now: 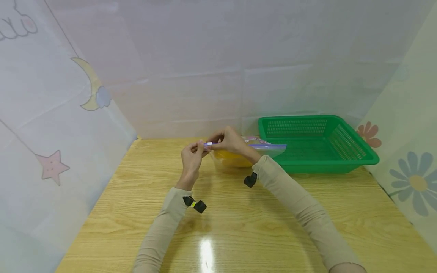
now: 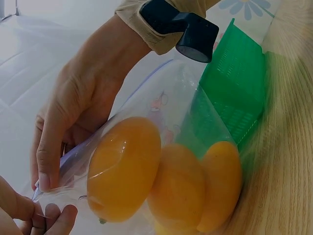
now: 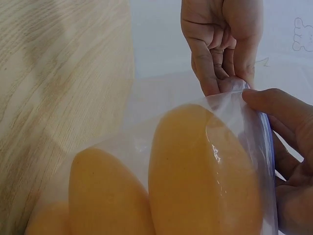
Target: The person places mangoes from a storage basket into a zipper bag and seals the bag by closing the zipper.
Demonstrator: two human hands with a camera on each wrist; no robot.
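A clear slider bag (image 2: 181, 105) with a purple zip strip (image 1: 274, 146) holds several orange-yellow mangoes (image 2: 124, 169). It stands on the wooden table, its strip running along the top. At the strip's left end, my left hand (image 1: 192, 158) pinches the bag's corner between thumb and fingers. Close beside it, my right hand (image 1: 233, 142) pinches the strip by the white slider (image 1: 209, 143). The right wrist view has the left hand (image 3: 222, 41) and right hand (image 3: 291, 132) meeting at that corner. My right hand hides part of the strip in the head view.
A green plastic basket (image 1: 319, 167) with slotted walls stands right of the bag, partly behind it. Printed cloth walls (image 1: 191, 102) rise behind the table (image 1: 136, 212) and at both sides. Each wrist wears a small black camera (image 1: 250, 179).
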